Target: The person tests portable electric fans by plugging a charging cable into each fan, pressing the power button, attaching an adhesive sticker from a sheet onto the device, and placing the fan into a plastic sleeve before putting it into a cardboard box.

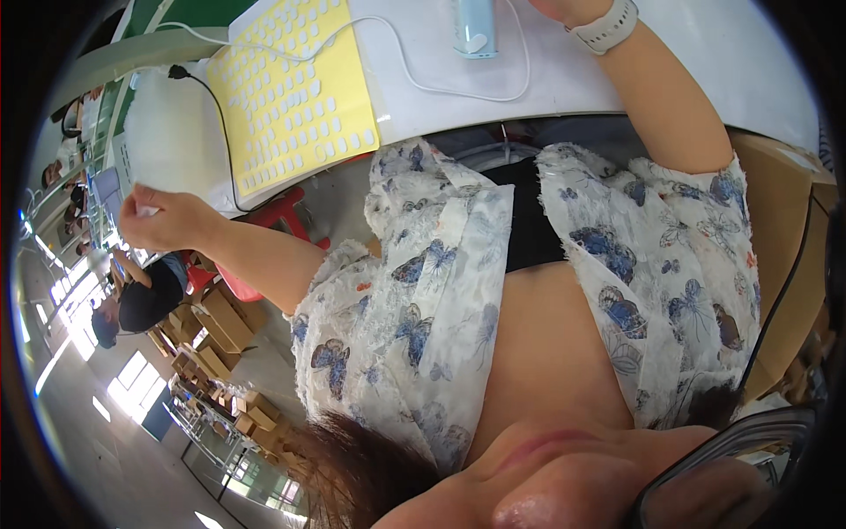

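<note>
My left hand [163, 220] is raised at the left, just off the table's edge. Its fingers are closed in a pinch, and a small white piece [148, 211] shows between them; its kind is unclear. Right above that hand is a translucent whitish sheet [172, 128]; I cannot tell whether the fingers touch it. A yellow sheet [352, 97] with rows of small white oval pieces lies on the table. My right hand [564, 7], wearing a white watch on its wrist, is cut off by the upper edge, so its fingers are hidden. Near it stands a light blue box-shaped object [474, 26].
A white cable [414, 81] loops across the white table [564, 84] and over the yellow sheet. A black cable with a plug [179, 72] hangs past the sheet's left side. Beyond are a red stool [286, 214], cardboard boxes [220, 317] and a person in black [150, 300].
</note>
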### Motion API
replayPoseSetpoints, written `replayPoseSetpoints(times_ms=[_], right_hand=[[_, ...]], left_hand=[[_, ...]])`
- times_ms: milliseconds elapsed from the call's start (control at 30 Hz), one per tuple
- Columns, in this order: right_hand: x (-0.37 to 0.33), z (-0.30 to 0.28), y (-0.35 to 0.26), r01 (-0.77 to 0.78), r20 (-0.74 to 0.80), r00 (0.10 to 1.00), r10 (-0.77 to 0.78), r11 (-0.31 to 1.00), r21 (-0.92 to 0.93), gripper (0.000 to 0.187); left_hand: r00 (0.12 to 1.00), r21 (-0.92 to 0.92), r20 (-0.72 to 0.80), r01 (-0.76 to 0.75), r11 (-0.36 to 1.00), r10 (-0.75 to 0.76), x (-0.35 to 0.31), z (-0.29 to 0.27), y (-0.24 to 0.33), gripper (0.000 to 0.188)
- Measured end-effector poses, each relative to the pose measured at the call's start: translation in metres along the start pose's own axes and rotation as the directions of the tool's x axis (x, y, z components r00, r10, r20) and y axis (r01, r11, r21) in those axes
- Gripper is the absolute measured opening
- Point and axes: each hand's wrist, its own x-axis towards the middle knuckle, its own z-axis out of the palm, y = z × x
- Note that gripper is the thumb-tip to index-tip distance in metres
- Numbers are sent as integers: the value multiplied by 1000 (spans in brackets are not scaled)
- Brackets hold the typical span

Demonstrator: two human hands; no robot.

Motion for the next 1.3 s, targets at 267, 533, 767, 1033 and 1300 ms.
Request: replayPoseSetpoints(times_ms=[267,533,767,1033,1300], right_hand=[[8,-4,-1,161,-71,980,-186,950,-269,72],[9,3,2,312,-25,931,-364,830,-463,83],[12,9,13,-86,137,979,151,915,-394,99],[7,-9,12,121,69,993,-100,779,-615,84],[7,-34,-11,-126,260,895,362,766,-630,64]], left_hand=[[962,-551,-238,-23,834,-130,31,-7,54,41],[881,-673,27,-334,660,473,12,-4,189,29],[546,-706,650,179,685,528,3,29,273,28],[469,-802,575,485,348,671,-14,65,237,16],[365,-696,707,211,686,606,14,8,280,31]])
